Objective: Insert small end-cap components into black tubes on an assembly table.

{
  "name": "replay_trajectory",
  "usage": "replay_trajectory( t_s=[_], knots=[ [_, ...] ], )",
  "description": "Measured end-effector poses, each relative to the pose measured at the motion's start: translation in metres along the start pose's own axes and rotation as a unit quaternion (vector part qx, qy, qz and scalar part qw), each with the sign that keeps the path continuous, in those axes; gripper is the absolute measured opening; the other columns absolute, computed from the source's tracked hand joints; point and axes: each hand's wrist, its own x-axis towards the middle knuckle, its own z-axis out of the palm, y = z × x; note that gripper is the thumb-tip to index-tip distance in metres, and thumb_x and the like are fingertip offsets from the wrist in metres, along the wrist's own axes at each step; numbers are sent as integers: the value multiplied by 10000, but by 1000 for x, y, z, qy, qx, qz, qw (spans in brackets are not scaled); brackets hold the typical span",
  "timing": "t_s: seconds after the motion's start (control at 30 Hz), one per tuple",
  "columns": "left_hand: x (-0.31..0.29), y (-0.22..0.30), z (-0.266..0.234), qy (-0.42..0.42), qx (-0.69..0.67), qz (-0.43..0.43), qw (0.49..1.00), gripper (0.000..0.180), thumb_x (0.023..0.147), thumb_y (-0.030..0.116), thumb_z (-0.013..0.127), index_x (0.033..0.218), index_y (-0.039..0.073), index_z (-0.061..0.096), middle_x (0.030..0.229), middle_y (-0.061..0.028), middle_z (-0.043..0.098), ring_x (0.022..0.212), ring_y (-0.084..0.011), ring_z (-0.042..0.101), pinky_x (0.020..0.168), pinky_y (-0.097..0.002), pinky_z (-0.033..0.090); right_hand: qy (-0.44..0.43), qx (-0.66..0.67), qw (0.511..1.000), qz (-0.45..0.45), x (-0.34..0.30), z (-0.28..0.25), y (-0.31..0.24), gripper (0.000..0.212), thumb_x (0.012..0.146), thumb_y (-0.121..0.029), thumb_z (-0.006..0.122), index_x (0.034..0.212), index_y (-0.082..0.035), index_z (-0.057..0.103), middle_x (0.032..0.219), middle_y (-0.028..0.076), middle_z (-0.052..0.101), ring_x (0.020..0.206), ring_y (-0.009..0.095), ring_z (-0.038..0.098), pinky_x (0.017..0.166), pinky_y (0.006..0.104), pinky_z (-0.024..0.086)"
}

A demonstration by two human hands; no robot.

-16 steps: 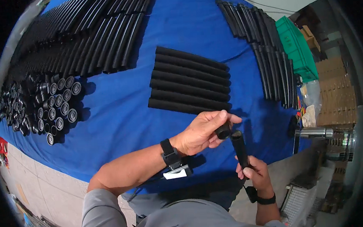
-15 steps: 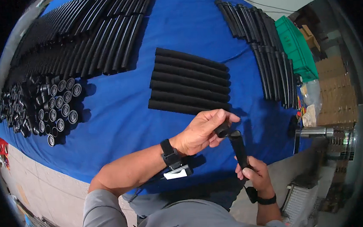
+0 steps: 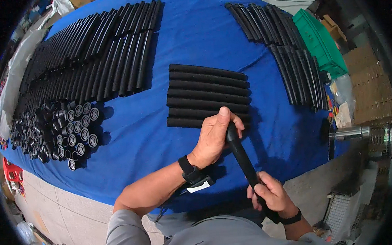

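In front of me a black tube (image 3: 243,161) slants from the upper left down to the lower right. My right hand (image 3: 271,192) is closed around its lower part. At the upper end sits a short black cap-like piece (image 3: 232,134), in line with the tube and apparently touching it. My left hand (image 3: 213,137) is wrapped round that piece, thumb pointing up; its fingers partly hide it. Just beyond the left hand lies a row of several matte black tubes (image 3: 206,87), side by side on the blue cloth (image 3: 139,147).
At the left lie a loose heap of black round caps (image 3: 79,135) and stacked rows of long black tubes (image 3: 117,60). More black tubes (image 3: 290,60) lie at the far right, beside a green crate (image 3: 319,45). Brown cardboard (image 3: 366,89) stands past the table edge.
The cap-like piece and the tube's upper end, apart before, have come together. The tube tilts more to the left, and my right hand sits slightly lower in the picture.
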Motion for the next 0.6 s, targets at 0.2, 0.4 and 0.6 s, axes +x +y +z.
replay_trajectory(
  t_s=[0.2, 0.4, 0.6],
  knots=[
    [-3, -5, 6, 87, 33, 21, 995, 644, 1032, 540, 319, 776, 25, 609, 683, -65, 590, 640, -135, 532, 638, -283, 421, 76, -108, 991, -10, 1, 3, -1, 436, 1004, -154, 497, 1410, -6, 437, 746, 17, 576, 520, 75, 544, 478, 230, 449],
    [-6, -1, 11, 124, 62, 46, 989, 621, 1032, 531, 334, 773, 37, 607, 667, -57, 588, 620, -121, 523, 611, -271, 413, 104, -163, 981, -24, 4, 8, -7, 427, 995, -149, 522, 1390, 6, 469, 717, 19, 571, 533, 71, 535, 494, 242, 448],
    [-6, -4, 12, 128, 52, 51, 989, 612, 1032, 524, 346, 763, 40, 606, 656, -51, 580, 607, -116, 516, 601, -267, 409, 124, -251, 960, -24, 5, 13, -11, 443, 978, -156, 558, 1368, 35, 467, 790, 117, 634, 617, 178, 629, 582, 304, 507]
  ],
)
